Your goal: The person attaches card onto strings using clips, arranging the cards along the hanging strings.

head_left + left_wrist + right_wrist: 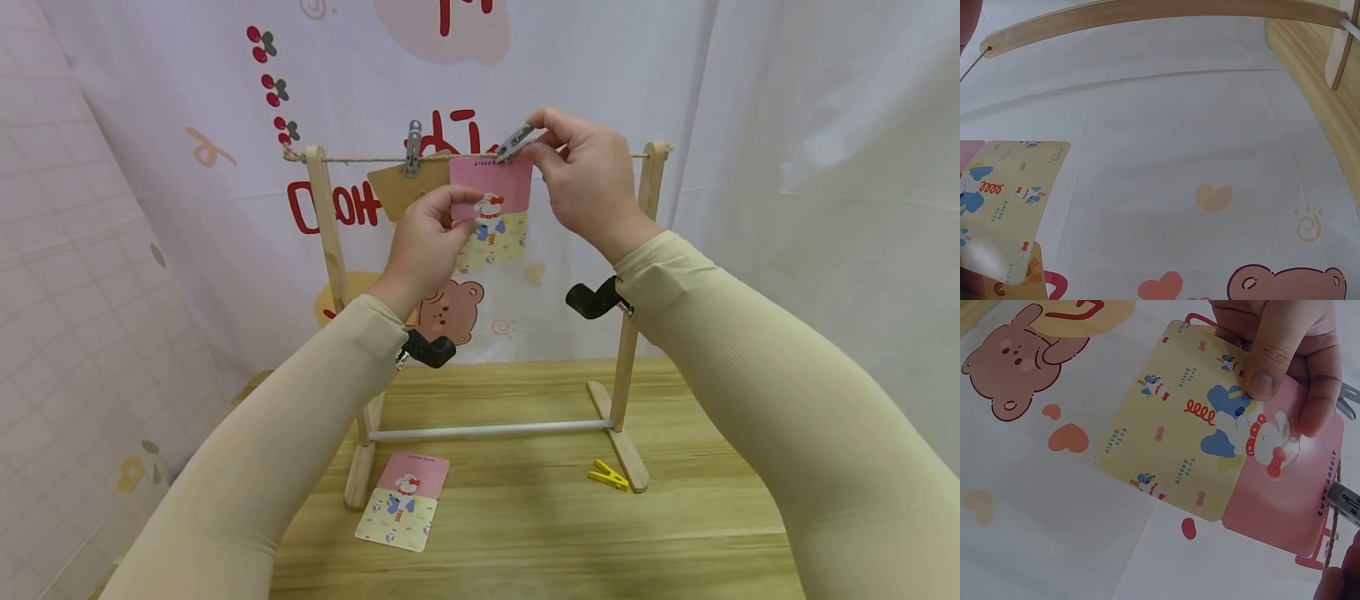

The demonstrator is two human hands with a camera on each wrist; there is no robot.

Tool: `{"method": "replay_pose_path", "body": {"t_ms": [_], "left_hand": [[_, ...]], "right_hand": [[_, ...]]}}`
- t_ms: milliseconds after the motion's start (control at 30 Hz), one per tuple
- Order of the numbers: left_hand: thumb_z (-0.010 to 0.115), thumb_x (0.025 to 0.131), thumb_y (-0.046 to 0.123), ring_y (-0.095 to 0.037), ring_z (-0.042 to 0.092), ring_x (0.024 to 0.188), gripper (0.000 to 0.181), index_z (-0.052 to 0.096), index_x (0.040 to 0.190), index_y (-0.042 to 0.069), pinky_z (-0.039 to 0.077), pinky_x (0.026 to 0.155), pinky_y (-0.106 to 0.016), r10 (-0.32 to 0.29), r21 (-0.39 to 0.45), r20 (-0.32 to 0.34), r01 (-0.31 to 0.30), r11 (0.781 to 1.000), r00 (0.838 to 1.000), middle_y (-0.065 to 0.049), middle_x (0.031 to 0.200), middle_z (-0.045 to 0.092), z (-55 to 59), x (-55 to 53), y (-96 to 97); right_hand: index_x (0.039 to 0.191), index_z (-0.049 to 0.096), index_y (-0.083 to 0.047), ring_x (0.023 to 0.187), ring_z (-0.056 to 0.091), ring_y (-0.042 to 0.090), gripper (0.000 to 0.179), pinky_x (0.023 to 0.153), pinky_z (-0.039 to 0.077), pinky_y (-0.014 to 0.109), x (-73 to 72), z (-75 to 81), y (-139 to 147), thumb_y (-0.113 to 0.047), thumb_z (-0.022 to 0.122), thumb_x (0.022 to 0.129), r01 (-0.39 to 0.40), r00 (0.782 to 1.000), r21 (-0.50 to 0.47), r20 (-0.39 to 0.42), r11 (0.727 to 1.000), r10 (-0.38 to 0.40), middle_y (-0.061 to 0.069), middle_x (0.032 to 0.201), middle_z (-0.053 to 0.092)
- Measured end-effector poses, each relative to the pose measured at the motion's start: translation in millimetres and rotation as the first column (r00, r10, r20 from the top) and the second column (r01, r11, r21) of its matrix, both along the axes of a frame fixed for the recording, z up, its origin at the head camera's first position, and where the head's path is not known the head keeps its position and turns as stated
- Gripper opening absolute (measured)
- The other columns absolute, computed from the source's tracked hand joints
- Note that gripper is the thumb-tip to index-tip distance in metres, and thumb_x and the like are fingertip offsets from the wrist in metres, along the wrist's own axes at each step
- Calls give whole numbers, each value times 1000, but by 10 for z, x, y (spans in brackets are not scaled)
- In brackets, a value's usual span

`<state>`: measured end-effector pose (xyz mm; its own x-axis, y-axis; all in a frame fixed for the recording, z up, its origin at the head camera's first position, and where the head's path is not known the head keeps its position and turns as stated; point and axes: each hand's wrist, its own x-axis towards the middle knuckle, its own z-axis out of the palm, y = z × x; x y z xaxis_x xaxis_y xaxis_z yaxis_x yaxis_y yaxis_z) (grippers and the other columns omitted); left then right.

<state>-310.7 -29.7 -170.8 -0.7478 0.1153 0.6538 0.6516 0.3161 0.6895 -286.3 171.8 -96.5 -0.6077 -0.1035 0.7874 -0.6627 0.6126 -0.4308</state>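
A pink and yellow rabbit card (512, 190) hangs upright at the twine (352, 159), its top edge level with it. My left hand (431, 242) pinches the card at its left side, thumb in front, as the right wrist view shows. With thumb and fingers my right hand (592, 171) pinches a grey clothespin (516, 142) by its handle end. The clothespin's tip (1339, 491) overlaps the card's printed top edge. Left of it, a brown card (393, 187) hangs tilted from the twine under another grey clothespin (412, 150), partly behind my left hand.
The twine runs between two wooden posts (649, 187) joined low down by a white rod (491, 431). On the wooden table (525, 542) lie a second pink and yellow card (403, 502) and a yellow clothespin (609, 475). A printed white curtain (787, 167) hangs behind.
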Motion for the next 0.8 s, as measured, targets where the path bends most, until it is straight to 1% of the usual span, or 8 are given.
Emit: {"method": "replay_pose_path", "body": {"t_ms": [100, 200, 367, 467, 667, 800], "left_hand": [[67, 103, 9, -14, 59, 87, 26, 72, 128, 16, 50, 71, -23, -10, 4, 7, 10, 1000, 1000, -3, 118, 70, 4, 2, 18], [67, 103, 10, -15, 62, 92, 26, 72, 128, 16, 53, 74, -23, -16, 5, 7, 16, 1000, 1000, -2, 123, 71, 4, 8, 38], [67, 104, 12, -15, 62, 93, 25, 72, 128, 16, 53, 75, -24, -7, 1, 0, 7, 1000, 1000, -1, 122, 72, -13, 20, 57], [66, 104, 13, -15, 61, 90, 25, 71, 129, 16, 51, 73, -23, 0, -2, 0, 0, 1000, 1000, -1, 123, 71, -26, 28, 62], [65, 105, 11, -16, 56, 79, 24, 72, 128, 15, 44, 65, -24, -9, 6, -17, 9, 1000, 1000, -2, 122, 71, -36, 37, 79], [66, 105, 12, -16, 56, 80, 24, 72, 128, 15, 45, 66, -24, -7, 2, -17, 7, 1000, 1000, -2, 121, 70, -32, 49, 80]], "right_hand": [[117, 77, -17, 59, 46, 10, 17, 54, 32, 23, 7, 23, 5, -19, 65, 106, 3, 1000, 15, 11, 1000, -3, 5, 92, 74], [119, 77, -17, 63, 47, 10, 18, 55, 33, 23, 15, 44, 8, -20, 64, 106, 6, 1000, 21, 28, 1000, -6, 5, 92, 73], [121, 76, -18, 70, 51, 11, 19, 59, 36, 24, 25, 75, 20, -21, 64, 106, 14, 998, 32, 55, 999, -16, 4, 94, 72], [121, 76, -18, 69, 51, 12, 19, 58, 35, 24, 31, 89, 28, -21, 63, 107, 22, 998, 47, 62, 999, -24, 5, 95, 72], [121, 76, -19, 68, 50, 11, 20, 57, 34, 24, 44, 114, 28, -21, 60, 108, 41, 996, 72, 79, 997, -46, 5, 95, 71], [121, 75, -19, 69, 50, 11, 20, 58, 34, 24, 49, 129, 26, -21, 60, 108, 44, 995, 72, 88, 996, -50, 3, 92, 69]]}}
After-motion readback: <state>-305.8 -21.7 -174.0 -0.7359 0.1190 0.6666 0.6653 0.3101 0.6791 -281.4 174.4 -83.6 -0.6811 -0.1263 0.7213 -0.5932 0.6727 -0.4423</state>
